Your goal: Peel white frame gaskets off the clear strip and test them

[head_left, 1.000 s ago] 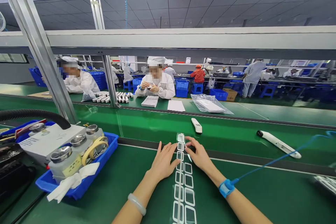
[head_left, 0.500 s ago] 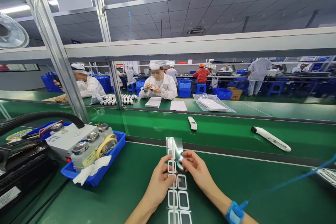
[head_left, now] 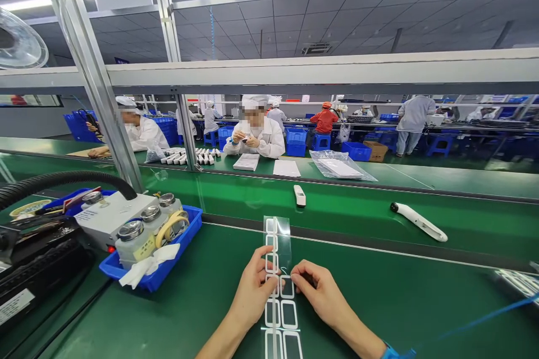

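Note:
A clear strip (head_left: 278, 269) carrying two columns of white rectangular frame stickers lies on the green bench (head_left: 189, 314), running away from me. My left hand (head_left: 252, 291) rests on the strip's left side, fingers curled, thumb pressing a sticker. My right hand (head_left: 318, 291) is curled at the strip's right edge, fingertips pinching at a small sticker beside the right column. What it pinches is too small to name.
A blue tray (head_left: 185, 247) with metal-capped bottles, a tape roll and a white cloth stands at my left, beside a grey box with a black hose (head_left: 54, 182). On the conveyor belt lie a small white device (head_left: 299, 195) and a white wand-like device (head_left: 416, 221). Workers in white sit across.
Both hands have drawn back toward me along the strip. The right hand, which had lifted a piece of clear film, is now down at the strip's edge. The belt items shifted left.

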The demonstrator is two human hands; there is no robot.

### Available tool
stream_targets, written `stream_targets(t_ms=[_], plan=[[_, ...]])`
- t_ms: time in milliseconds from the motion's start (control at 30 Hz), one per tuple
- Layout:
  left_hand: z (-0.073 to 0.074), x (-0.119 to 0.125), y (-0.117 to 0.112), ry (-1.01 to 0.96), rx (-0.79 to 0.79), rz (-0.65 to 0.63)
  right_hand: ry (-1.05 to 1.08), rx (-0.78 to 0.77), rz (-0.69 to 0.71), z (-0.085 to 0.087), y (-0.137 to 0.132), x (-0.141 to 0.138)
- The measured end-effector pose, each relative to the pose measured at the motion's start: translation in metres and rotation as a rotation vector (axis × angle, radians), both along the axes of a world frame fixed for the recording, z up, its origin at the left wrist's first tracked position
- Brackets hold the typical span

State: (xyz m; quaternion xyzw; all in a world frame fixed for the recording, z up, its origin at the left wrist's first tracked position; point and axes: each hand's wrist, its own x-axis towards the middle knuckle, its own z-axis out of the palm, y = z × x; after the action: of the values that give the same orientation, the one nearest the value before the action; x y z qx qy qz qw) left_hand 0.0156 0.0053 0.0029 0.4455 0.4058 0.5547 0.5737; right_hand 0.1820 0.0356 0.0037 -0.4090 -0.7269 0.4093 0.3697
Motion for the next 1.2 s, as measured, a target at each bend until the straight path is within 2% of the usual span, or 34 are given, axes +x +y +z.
stream_targets(t_ms=[167, 300, 367, 433, 500, 600, 700, 767, 867, 967, 1067, 1133, 1200], plan=[[0.001, 0.001, -0.002, -0.053, -0.029, -0.010, -0.047, 0.062, 0.044, 0.006, -0.006, -0.001], [-0.002, 0.003, -0.003, -0.080, -0.087, 0.006, -0.062, 0.222, 0.098, 0.016, -0.020, 0.003], [-0.006, 0.004, -0.002, -0.052, -0.083, 0.024, -0.046, 0.300, 0.041, 0.019, -0.016, 0.013], [-0.012, 0.003, -0.002, -0.004, -0.072, 0.023, -0.039, 0.364, -0.108, 0.018, 0.004, 0.032], [-0.017, 0.002, -0.002, 0.075, -0.078, -0.006, -0.085, 0.416, -0.302, 0.017, 0.037, 0.063], [-0.022, -0.001, -0.004, 0.249, -0.096, -0.037, -0.344, 0.439, -0.677, 0.017, 0.093, 0.123], [-0.026, -0.002, -0.007, 0.383, -0.051, 0.029, -0.700, 0.366, -1.083, 0.023, 0.128, 0.183], [-0.028, -0.001, -0.010, 0.419, 0.001, 0.076, -0.805, 0.259, -1.169, 0.027, 0.137, 0.213], [-0.027, -0.002, -0.013, 0.446, 0.041, 0.145, -0.795, 0.094, -1.082, 0.029, 0.142, 0.236], [-0.020, -0.006, -0.014, 0.469, 0.024, 0.251, -0.726, 0.071, -1.026, 0.025, 0.144, 0.230], [-0.009, -0.010, -0.014, 0.467, -0.017, 0.272, -0.591, 0.160, -0.919, 0.021, 0.134, 0.191], [-0.004, -0.008, -0.014, 0.418, -0.014, 0.225, -0.441, 0.296, -0.739, 0.020, 0.112, 0.151], [-0.001, -0.001, -0.014, 0.279, -0.034, 0.197, -0.352, 0.454, -0.538, 0.019, 0.078, 0.107]])
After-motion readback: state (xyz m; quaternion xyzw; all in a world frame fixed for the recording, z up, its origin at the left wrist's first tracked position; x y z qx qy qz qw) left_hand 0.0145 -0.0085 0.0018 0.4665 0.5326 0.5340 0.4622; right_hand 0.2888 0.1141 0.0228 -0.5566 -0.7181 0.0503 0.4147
